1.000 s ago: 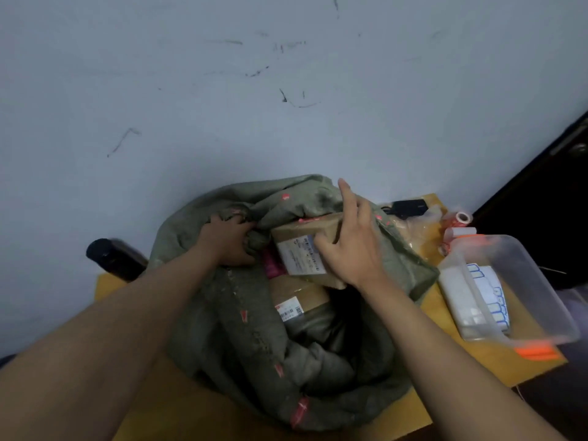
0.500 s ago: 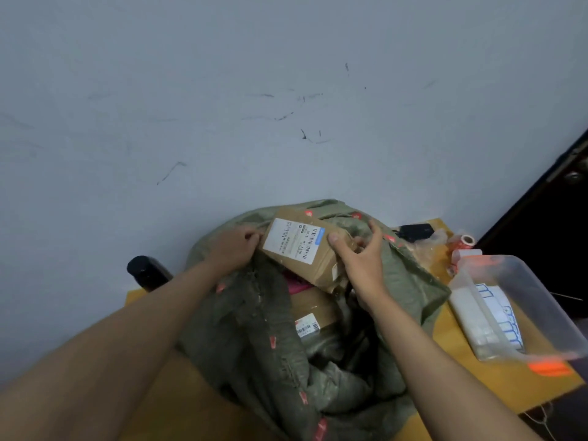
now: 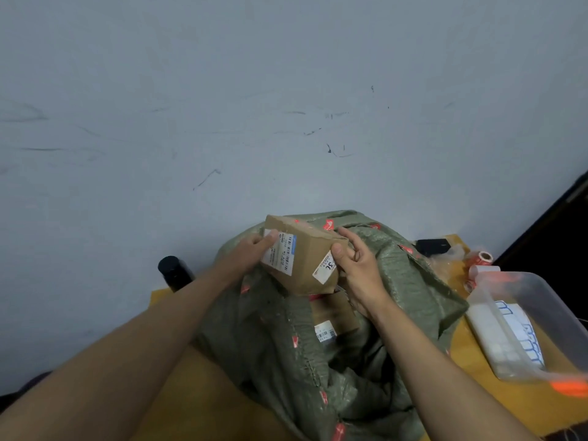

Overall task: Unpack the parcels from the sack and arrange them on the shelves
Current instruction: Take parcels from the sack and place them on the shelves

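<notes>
Two hands hold box (image 3: 302, 259) over sack (image 3: 318, 345): left hand (image 3: 251, 256) and right hand (image 3: 356, 265) fingers curled on ends. Looks light, stiff; hold sides.

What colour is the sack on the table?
Olive green with small red markings, seen in the head view: sack.

label text (image 3: 280, 256) blurred, clear bin (image 3: 547, 316) cut off right

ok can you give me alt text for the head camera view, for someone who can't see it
Both hands, the left hand and the right hand, hold a brown cardboard parcel with white labels above an open green sack on a yellow table. Another parcel lies inside the sack; a clear plastic bin stands at the right.
</notes>
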